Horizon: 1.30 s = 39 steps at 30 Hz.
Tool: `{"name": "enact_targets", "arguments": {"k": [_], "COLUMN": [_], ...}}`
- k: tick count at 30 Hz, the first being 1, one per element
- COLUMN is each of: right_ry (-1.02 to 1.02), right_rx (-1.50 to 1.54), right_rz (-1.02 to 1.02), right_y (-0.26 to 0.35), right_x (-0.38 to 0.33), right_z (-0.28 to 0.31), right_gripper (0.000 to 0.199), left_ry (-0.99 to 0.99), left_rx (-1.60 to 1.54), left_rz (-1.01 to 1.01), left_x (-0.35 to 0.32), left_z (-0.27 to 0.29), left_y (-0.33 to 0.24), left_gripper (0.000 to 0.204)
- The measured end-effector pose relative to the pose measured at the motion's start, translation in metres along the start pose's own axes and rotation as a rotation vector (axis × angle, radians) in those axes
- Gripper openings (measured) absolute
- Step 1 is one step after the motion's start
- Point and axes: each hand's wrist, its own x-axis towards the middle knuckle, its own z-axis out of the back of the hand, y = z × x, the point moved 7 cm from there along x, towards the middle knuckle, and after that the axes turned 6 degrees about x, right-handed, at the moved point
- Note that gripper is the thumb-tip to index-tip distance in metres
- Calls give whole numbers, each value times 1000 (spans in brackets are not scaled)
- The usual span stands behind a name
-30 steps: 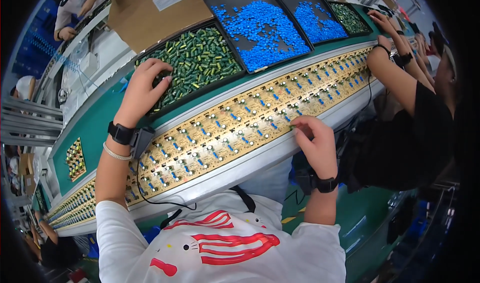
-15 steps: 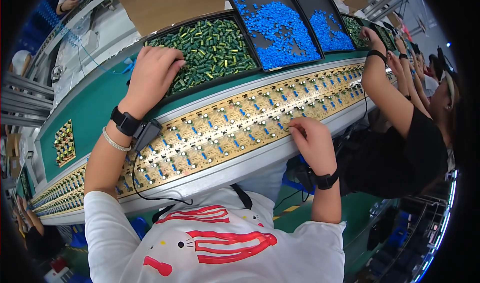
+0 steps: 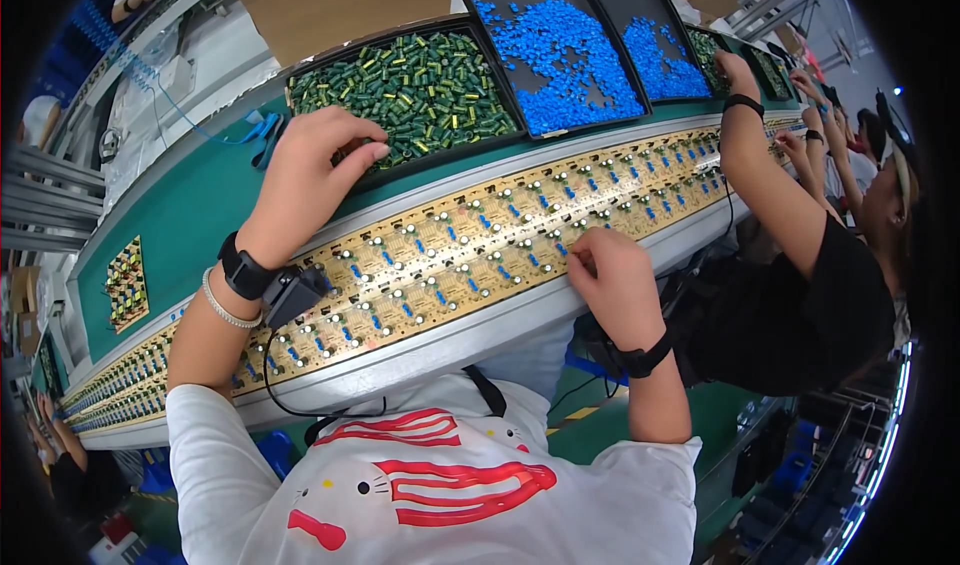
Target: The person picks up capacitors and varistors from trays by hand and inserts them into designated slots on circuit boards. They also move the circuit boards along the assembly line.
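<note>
My left hand [image 3: 318, 170] is over the near left edge of a black tray of green cylindrical capacitors [image 3: 420, 90]. Its fingers are curled and the thumb is brought close to them; whatever may be between the fingertips is hidden. Above the near edge of a long line of tan circuit boards [image 3: 470, 230], my right hand [image 3: 614, 277] is closed, thumb against the fingers. Anything in that pinch is too small to make out. The boards carry rows of small blue, white-topped and green parts.
Two black trays of small blue parts [image 3: 570, 65] stand right of the capacitors, with a cardboard box [image 3: 340, 10] behind. A separate small board [image 3: 127, 285] lies on the green mat at left. A co-worker's arm [image 3: 775, 170] reaches in from the right.
My left hand has drawn back from over the capacitors toward the tray's near edge, uncovering blue-handled tool at the mat. My right hand has shifted slightly left and closed its fingers inward.
</note>
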Motion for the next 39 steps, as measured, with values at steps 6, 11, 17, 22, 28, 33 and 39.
{"name": "enact_targets", "arguments": {"k": [6, 11, 17, 22, 28, 33, 39], "right_ry": [154, -71, -36, 188, -54, -213, -523], "right_rx": [58, 114, -19, -150, 8, 461, 636], "right_rz": [-41, 109, 480, 439, 593, 381, 169], "right_y": [-6, 39, 45, 43, 43, 26, -6], "right_x": [2, 63, 158, 183, 170, 115, 21], "right_z": [3, 49, -13, -38, -19, 44, 69], "right_gripper": [22, 18, 19, 12, 15, 15, 16], "left_ry": [126, 234, 345, 424, 476, 413, 409], "left_rx": [-87, -163, -185, -127, -158, -217, -78], "left_rz": [-162, -181, -133, -51, 39, -36, -235], "left_x": [1, -3, 3, 5, 16, 28, 46], "left_z": [-14, -19, -34, -38, -53, -74, -111], "left_y": [-28, -44, -67, -69, -65, -81, -114], "left_gripper": [13, 19, 18, 17, 18, 15, 16]}}
